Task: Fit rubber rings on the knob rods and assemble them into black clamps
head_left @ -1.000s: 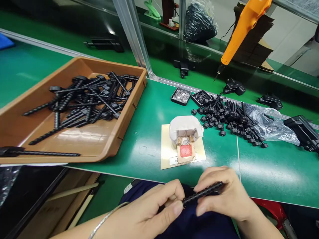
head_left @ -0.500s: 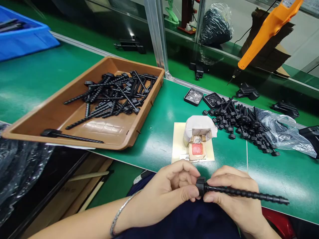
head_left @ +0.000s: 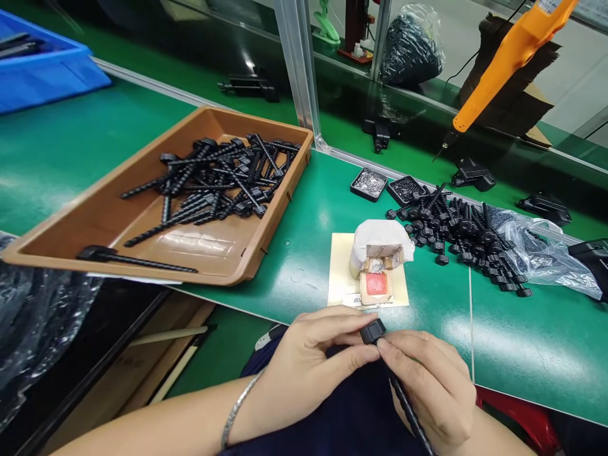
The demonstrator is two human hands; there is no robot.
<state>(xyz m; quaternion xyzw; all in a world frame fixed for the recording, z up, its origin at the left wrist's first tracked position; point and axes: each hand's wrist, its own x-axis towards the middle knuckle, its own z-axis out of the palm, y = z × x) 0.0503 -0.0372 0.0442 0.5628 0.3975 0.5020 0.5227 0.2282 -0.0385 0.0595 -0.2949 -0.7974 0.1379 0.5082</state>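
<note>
At your glossy green metal-framed worktop [head_left: 437,297], left hand [head_left: 316,364] and right hand [head_left: 432,373] pinch a black knob-headed ribbed rod [head_left: 405,401] between them.

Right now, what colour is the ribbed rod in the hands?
The ribbed rod is black; it shows best in the head view.

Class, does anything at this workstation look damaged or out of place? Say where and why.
In the brown tray, one black rod lies apart from the heap, by the near edge, so it looks stray. Behind the orange tool, the cardboard has a ragged edge, as if torn.
</note>
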